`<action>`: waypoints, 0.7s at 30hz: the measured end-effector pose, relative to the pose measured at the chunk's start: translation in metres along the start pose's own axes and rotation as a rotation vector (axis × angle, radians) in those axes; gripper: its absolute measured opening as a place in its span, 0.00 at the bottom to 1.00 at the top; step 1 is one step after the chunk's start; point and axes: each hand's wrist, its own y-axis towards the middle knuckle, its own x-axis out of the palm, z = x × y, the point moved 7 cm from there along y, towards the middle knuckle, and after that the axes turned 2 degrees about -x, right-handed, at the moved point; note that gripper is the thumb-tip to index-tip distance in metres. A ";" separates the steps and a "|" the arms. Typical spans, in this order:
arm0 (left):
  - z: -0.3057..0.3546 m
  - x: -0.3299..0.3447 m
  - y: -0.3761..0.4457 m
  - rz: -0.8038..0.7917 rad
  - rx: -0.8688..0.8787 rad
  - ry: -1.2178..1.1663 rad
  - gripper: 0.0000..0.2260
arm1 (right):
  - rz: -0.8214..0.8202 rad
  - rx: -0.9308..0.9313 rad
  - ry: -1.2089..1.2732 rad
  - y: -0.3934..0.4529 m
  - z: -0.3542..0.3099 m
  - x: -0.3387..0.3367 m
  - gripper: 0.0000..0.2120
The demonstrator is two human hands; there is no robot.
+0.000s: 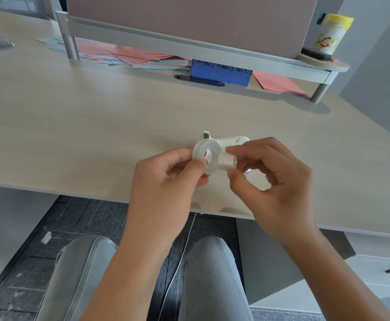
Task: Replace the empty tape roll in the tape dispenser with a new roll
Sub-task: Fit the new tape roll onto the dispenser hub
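Observation:
My left hand [166, 181] holds a clear tape roll [207, 156] by its lower edge, above the desk near its front edge. My right hand [270, 179] pinches a small white cylindrical core [227, 161] between thumb and forefinger, right beside the roll and level with its hole. Whether the two touch, I cannot tell. The white tape dispenser [232, 140] lies on the desk [96, 126] just behind both hands, its cutter end pointing left, and is partly hidden by the roll and my fingers.
Pink and blue paper sheets [129, 55] lie under a raised shelf at the back. A blue box [220, 71] and a pink sheet [278, 83] sit there too. A yellow-lidded canister [330, 34] stands on the shelf's right end. A thin white cord [182, 256] hangs between my knees.

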 end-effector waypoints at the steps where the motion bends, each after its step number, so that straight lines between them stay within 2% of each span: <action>1: -0.002 0.002 -0.001 -0.011 -0.007 -0.009 0.04 | 0.001 0.007 0.017 0.001 -0.001 0.000 0.17; 7: -0.006 0.005 -0.004 -0.018 -0.015 -0.005 0.09 | -0.048 -0.055 -0.105 0.004 -0.010 0.007 0.15; 15: -0.006 0.006 -0.003 -0.008 -0.005 0.040 0.09 | -0.089 -0.146 -0.194 0.007 -0.013 0.009 0.13; 21: -0.003 0.004 0.000 -0.008 -0.027 0.078 0.10 | -0.104 -0.170 -0.192 0.006 -0.012 0.011 0.12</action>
